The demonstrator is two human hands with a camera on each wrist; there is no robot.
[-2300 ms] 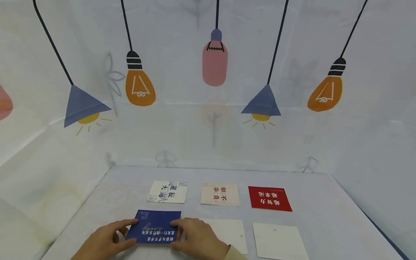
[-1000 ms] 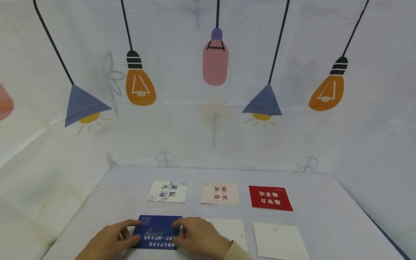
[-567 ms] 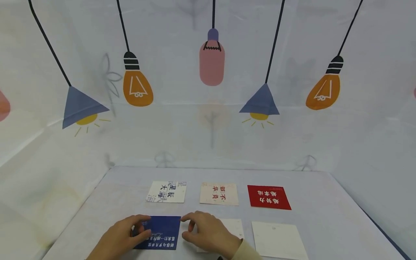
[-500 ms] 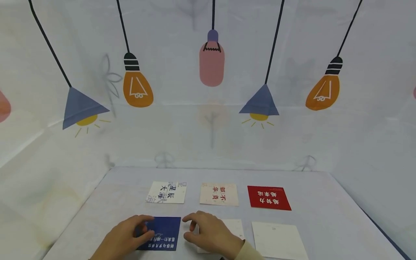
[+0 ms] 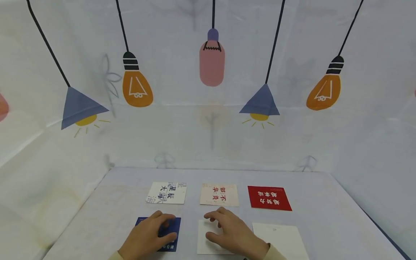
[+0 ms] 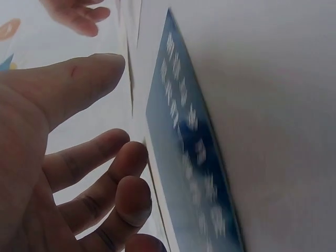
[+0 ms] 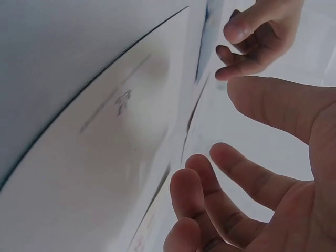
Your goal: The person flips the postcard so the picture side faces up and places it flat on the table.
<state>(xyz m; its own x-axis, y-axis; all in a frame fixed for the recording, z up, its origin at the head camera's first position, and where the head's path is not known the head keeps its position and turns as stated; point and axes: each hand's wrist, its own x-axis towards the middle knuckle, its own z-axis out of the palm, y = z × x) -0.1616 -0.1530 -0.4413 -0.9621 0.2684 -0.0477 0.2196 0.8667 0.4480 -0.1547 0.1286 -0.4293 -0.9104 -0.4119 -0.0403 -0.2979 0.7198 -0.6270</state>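
Observation:
A dark blue card (image 5: 174, 224) with white writing lies flat on the table. My left hand (image 5: 147, 236) hovers over its left part and hides much of it; in the left wrist view a gap shows between the fingers (image 6: 135, 202) and the blue card (image 6: 176, 131). To its right lies a blank-looking white card (image 5: 204, 242), partly covered by my right hand (image 5: 234, 234). The right wrist view shows a small dark mark on the white card (image 7: 100, 152), with the loosely bent fingers (image 7: 186, 191) apart from it. Neither hand holds anything.
A second white card (image 5: 281, 240) lies at the right of the front row. Behind are a white card with dark characters (image 5: 169, 193), a cream card with red characters (image 5: 219, 195) and a red card (image 5: 269, 198). White sheeting (image 5: 175, 137) surrounds the table (image 5: 325, 216).
Both hands slid the blue card slightly nearer, then let go of it. Both have since moved right, the left over the blue card and the right over the middle white card.

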